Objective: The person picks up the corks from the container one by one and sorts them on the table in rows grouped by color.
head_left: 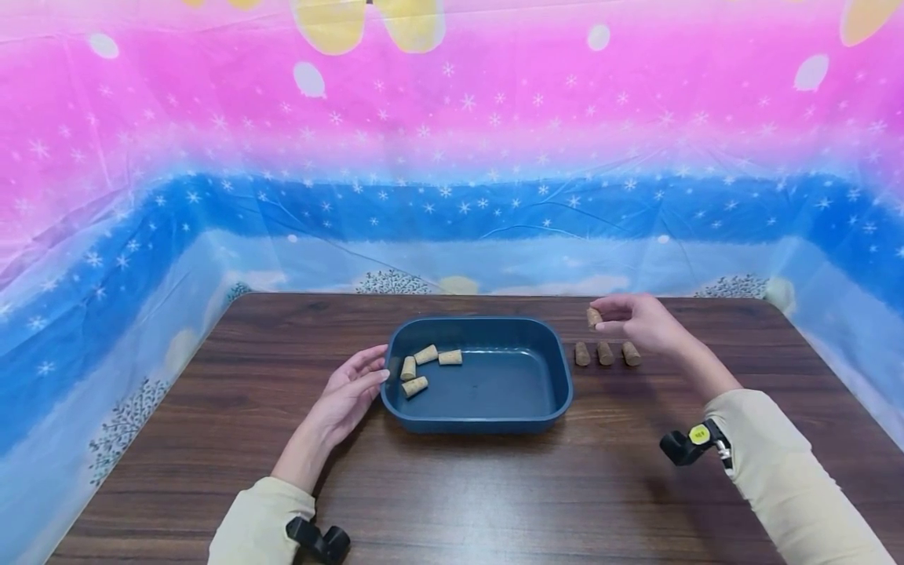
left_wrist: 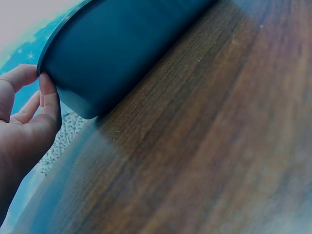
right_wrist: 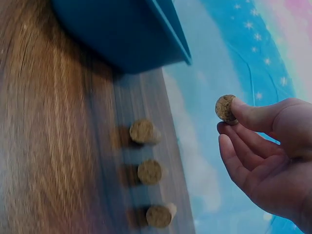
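Thumb and fingers of my right hand (head_left: 646, 323) pinch a cork stopper (head_left: 593, 318), raised above the table to the right of a dark blue plastic bin (head_left: 476, 425). In the right wrist view the held cork (right_wrist: 225, 108) shows its round end. Below that hand, three corks stand in a row on the table: a left one (head_left: 582, 354), a middle one (head_left: 605, 353) and a right one (head_left: 632, 354). My left hand (head_left: 349, 396) pinches the bin's left rim between thumb and fingers. Several corks, among them one near the front (head_left: 414, 387), lie in the bin's left part.
The brown wooden table (head_left: 466, 502) carries the bin and the corks. A pink and blue printed cloth (head_left: 452, 157) hangs behind it and along both sides. A black camera mount sits on each wrist, over pale sleeves (head_left: 770, 439).
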